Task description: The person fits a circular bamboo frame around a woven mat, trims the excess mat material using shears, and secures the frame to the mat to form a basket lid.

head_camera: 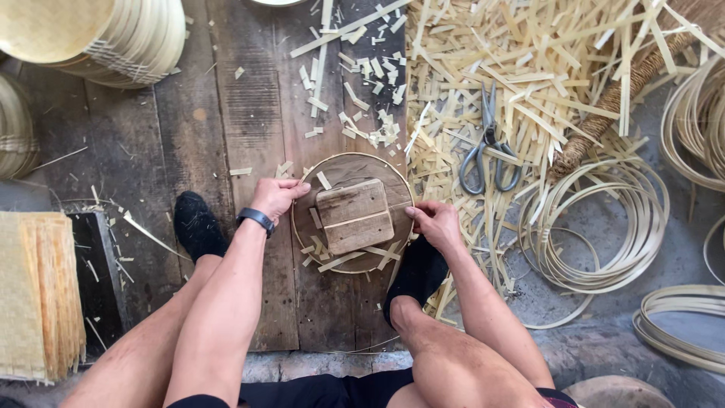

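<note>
Two hands on one bamboo hoop (300, 227), which lies flat on the wooden boards (249, 113) near their right edge. Left hand (276, 196) has its fingers curled over the hoop's upper left rim, and the right hand (436, 223) is closed on the right rim; looks like a proper grip, though the fingertips are tucked out of sight. A wooden block (354, 215) sits inside the hoop, a bit tilted, with a few offcuts around it. Scissors (489, 143) lie shut on the big heap of bamboo strips (529, 68) just right of the boards. Loose hoops (604, 227) are piled further right. Black socks: the left foot (196, 225) rests on the boards, the right foot (418, 276) at their edge.
</note>
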